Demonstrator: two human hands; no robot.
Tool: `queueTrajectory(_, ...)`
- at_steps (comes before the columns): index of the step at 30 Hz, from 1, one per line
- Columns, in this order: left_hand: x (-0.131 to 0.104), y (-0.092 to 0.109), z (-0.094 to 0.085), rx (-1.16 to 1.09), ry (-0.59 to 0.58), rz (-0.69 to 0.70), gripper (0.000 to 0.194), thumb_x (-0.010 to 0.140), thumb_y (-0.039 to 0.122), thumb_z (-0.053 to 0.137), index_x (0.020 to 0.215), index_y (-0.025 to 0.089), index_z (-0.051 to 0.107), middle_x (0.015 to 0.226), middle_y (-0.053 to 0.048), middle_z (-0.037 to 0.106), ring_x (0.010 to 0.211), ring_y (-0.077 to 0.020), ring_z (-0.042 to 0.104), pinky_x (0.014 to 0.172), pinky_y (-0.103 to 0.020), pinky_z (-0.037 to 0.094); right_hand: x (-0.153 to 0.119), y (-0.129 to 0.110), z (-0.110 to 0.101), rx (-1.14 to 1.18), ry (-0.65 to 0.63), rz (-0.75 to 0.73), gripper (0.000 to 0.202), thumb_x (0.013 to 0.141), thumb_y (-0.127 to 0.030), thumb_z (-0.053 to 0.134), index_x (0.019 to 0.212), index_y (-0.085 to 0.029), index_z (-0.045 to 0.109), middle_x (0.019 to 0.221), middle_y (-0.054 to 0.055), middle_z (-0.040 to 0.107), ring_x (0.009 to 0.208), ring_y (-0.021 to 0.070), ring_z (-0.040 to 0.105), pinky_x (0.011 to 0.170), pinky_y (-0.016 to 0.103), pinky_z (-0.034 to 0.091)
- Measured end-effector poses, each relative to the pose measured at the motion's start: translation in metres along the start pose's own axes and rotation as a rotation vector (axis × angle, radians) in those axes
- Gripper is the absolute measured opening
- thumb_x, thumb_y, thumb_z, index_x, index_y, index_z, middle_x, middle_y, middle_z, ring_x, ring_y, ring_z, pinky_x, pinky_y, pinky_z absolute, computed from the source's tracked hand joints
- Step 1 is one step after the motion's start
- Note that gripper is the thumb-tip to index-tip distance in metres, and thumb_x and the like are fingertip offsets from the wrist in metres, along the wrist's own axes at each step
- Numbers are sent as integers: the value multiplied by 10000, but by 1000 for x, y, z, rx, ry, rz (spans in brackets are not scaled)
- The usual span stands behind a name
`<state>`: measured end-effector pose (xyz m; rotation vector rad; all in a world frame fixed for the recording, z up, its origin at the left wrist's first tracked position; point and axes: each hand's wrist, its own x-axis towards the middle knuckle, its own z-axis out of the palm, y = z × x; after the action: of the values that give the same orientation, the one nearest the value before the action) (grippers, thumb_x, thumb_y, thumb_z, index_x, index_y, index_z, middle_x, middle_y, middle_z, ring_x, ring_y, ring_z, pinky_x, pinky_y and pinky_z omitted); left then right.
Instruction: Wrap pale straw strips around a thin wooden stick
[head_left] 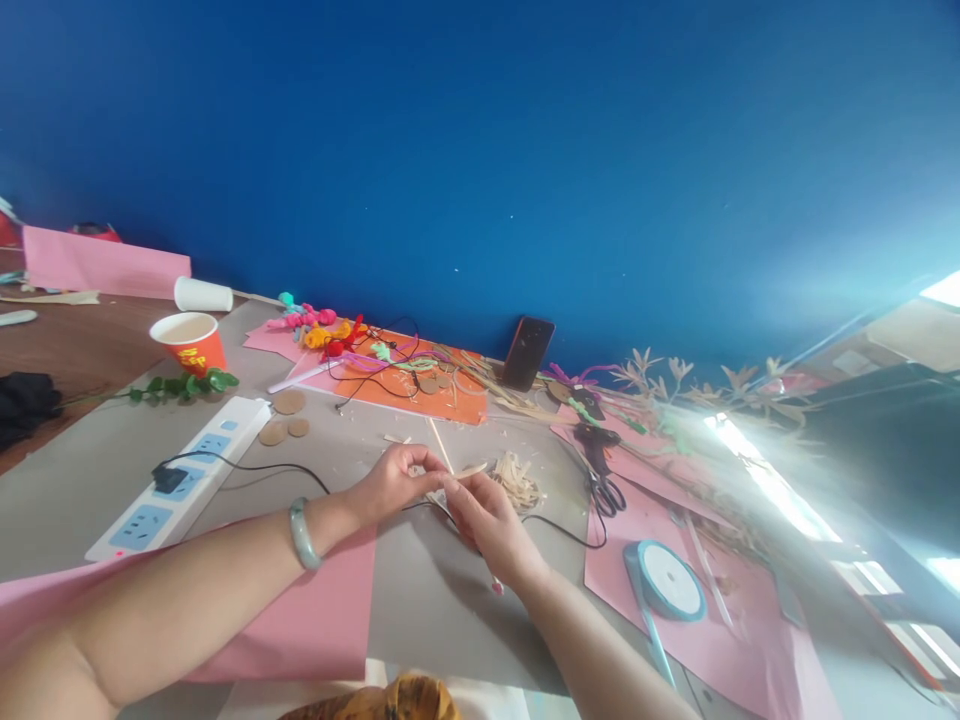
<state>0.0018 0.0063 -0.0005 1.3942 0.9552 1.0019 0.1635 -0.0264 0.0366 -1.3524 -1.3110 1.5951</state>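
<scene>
My left hand (391, 486), with a jade-coloured bangle (303, 534) on its wrist, is pinched with its fingertips meeting those of my right hand (495, 528). Between them a thin pale stick (441, 442) slants up and away. Its lower end seems to come out below my right hand, where a small pink tip (497, 587) shows. A pale flat strip (472, 470) pokes out by the right fingers. Just beyond my right hand lies a pile of pale shavings or strips (517, 482). The exact grip is partly hidden by the fingers.
A white power strip (221, 450) with a black cord lies left, near a red paper cup (199, 350). Scissors (606, 494), a glue gun (596, 443) and a ribbon roll (673, 580) lie right. A phone (528, 352) leans on the blue wall (480, 150).
</scene>
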Motion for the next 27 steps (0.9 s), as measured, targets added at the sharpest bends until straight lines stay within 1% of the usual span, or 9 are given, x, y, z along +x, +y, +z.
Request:
queueTrajectory(4,-1,3,1,26,-30,12,298,772,417,651,749,120,667,696,-33,647,653,-124,550,619,-227,423,0,-2,1,26,14,14,408,776,-562,604,698,-199,435,502,-79,372,392,48,252,351,184,148)
queueTrajectory(7,-2,7,1,47,-30,42,260,779,385,643,752,127,665,698,-25,643,665,-122,545,626,-222,414,-1,-3,-4,117,-35,28,411,761,-545,631,688,-206,409,498,-86,380,375,36,202,344,177,113)
queueTrajectory(12,-3,8,1,2,8,-41,232,754,365,655,768,134,641,657,10,586,568,-88,464,537,-203,358,0,-7,-18,312,-126,19,390,776,-505,631,681,-213,391,475,-94,378,365,30,133,342,168,82)
queueTrajectory(14,-2,8,1,-25,9,-56,245,748,375,660,760,132,630,648,18,563,558,-81,442,533,-199,347,3,-9,-23,387,-91,-17,384,783,-510,619,685,-210,401,483,-93,388,367,27,117,341,167,84)
queueTrajectory(16,-3,8,0,-41,4,-60,266,747,395,659,760,131,623,631,26,545,547,-76,428,526,-197,337,5,-11,-26,404,-7,-69,373,774,-495,639,699,-206,415,496,-93,389,374,25,123,344,166,89)
queueTrajectory(18,-3,9,0,-43,-10,-53,278,746,408,656,767,133,626,612,33,537,528,-72,419,518,-198,334,7,-11,-24,369,59,-96,349,747,-464,683,755,-205,449,532,-89,418,384,23,136,354,165,86)
queueTrajectory(20,-3,9,0,-40,-23,-38,287,745,420,655,766,135,632,588,40,533,500,-69,408,505,-199,333,8,-11,-21,303,70,-87,346,719,-442,715,808,-202,483,557,-82,441,387,20,147,361,168,84)
queueTrajectory(24,-2,8,0,-33,-34,-7,296,742,430,662,752,134,642,596,29,557,507,-75,428,504,-202,347,5,-16,-20,108,53,-101,339,720,-449,698,674,-185,490,457,-100,310,380,34,168,377,190,113)
queueTrajectory(27,0,6,-1,-5,23,24,251,753,385,656,753,134,655,646,3,595,593,-102,493,580,-216,394,3,-27,-33,-88,133,-159,338,742,-478,649,641,-187,510,435,-87,295,385,57,210,390,211,140)
